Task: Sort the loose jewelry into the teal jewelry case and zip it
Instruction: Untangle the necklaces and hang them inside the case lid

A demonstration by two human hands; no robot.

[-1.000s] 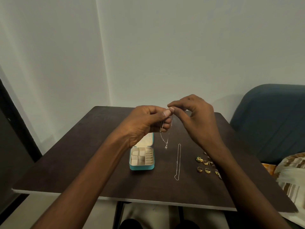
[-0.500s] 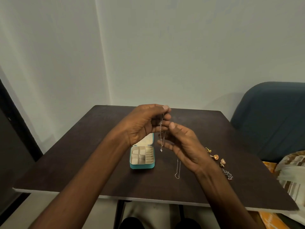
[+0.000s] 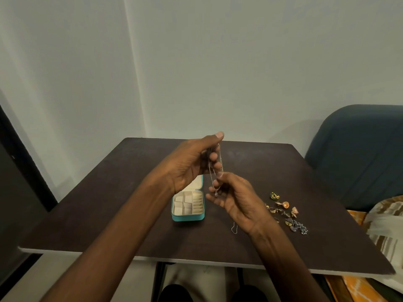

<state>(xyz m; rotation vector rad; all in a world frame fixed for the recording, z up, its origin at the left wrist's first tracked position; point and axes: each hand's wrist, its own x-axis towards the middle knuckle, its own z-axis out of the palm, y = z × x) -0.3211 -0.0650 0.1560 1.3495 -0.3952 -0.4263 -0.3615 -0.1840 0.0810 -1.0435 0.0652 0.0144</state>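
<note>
The teal jewelry case (image 3: 188,217) lies open on the dark table (image 3: 109,203), its cream compartments showing, its lid partly hidden behind my left hand. My left hand (image 3: 192,164) is raised above the case and pinches the top of a thin silver necklace (image 3: 220,159), which hangs down in a loop. My right hand (image 3: 236,201) sits just below, palm turned up, fingers touching the lower part of the chain near its small pendant. A second silver chain (image 3: 234,228) lies on the table, mostly hidden under my right wrist. Several rings and earrings (image 3: 285,211) lie to the right.
A dark blue chair back (image 3: 357,153) stands at the table's right side. Striped and orange fabric (image 3: 383,232) lies past the right edge. A pale wall rises behind the table. The table's near edge runs across the bottom of the view.
My right hand let go of the necklace's top and dropped below my left hand, palm up, to the hanging chain. The left hand rose slightly with the necklace.
</note>
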